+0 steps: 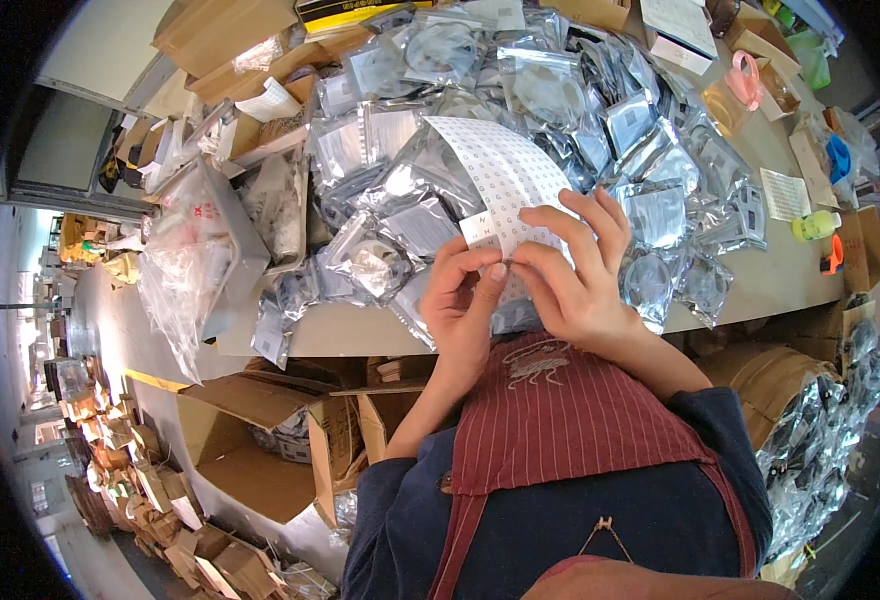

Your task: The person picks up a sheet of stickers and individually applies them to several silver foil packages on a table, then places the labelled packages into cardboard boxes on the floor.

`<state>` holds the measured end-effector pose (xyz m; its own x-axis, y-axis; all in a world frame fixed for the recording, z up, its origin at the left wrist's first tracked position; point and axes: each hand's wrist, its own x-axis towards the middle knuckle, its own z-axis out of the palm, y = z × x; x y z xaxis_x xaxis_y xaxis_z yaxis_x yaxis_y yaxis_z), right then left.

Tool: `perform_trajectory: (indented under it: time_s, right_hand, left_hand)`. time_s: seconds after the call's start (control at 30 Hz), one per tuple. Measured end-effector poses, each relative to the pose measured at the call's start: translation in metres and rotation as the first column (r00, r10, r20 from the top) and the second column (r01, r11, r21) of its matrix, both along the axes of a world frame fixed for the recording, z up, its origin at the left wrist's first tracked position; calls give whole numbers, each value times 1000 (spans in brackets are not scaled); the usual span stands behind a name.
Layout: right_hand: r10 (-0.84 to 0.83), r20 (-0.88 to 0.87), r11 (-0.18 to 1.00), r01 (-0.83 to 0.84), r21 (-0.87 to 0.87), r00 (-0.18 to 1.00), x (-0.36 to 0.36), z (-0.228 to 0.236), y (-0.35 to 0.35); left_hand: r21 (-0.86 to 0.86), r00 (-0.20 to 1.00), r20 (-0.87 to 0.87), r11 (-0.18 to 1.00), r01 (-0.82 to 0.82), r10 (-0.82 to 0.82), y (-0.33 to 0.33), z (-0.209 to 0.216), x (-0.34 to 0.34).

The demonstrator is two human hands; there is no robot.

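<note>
Centre of frame: left hand [460,300] and right hand [582,280] both pinch the lower end of a white printed sheet [508,178], close together, presumably for fine control; bagged parts [543,88] heap the bench [355,332] beyond, upper centre, apparently within easy reach

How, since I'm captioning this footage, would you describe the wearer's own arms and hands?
The left hand and right hand are bare and ungloved. Dark navy sleeves end near the elbows, leaving the forearms uncovered.
</note>
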<state>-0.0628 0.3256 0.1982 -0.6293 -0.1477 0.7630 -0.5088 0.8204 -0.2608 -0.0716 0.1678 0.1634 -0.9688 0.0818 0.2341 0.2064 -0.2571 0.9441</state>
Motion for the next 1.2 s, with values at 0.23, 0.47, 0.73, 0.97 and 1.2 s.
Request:
perform_trajectory:
  time_s: [0.23,0.47,0.73,0.97,1.2]
  right_hand:
    - [170,76,975,-156,-159,983,-2,-9,-3]
    - [315,120,878,-241,-413,941,-14,-23,1]
    - [306,98,868,-235,-437,947,-26,-27,3]
    - [269,138,926,-217,-309,953,-27,-26,5]
    - [278,73,925,-247,-289,958,-30,-27,4]
  left_hand:
    - [18,997,73,999,39,-41,1,2,2]
    - [-42,992,121,999,27,-22,1,-9,-1]
    - [-375,992,-121,924,-74,30,2,-12,-2]
    - [-487,926,-370,834,-260,73,4,-12,-3]
    - [-486,932,-353,837,-254,78,2,-9,-1]
